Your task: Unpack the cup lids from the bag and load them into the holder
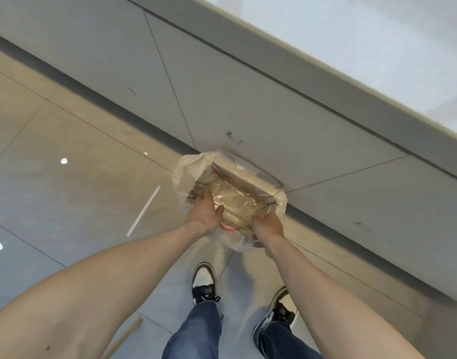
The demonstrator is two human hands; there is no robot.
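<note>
Floor tiles, glossy and pale, fill most of the view, meeting a grey panelled counter front that runs diagonally. Person stands close to it, both arms stretched down, sneakers and jeans below. White plastic bag sits on the floor against the counter base, mouth pulled wide, probably so the contents lift out freely. Inside, a clear-wrapped pack of cup lids, brownish, individual lids too blurred to make out. Left hand reaches into the bag, fingers spread along the pack's left side, thumb at its near edge. Right hand curls round the pack's near right corner with bag film, likely steadying it for the lift. Holder not in view. White straw lies on the tiles left of the bag.
</note>
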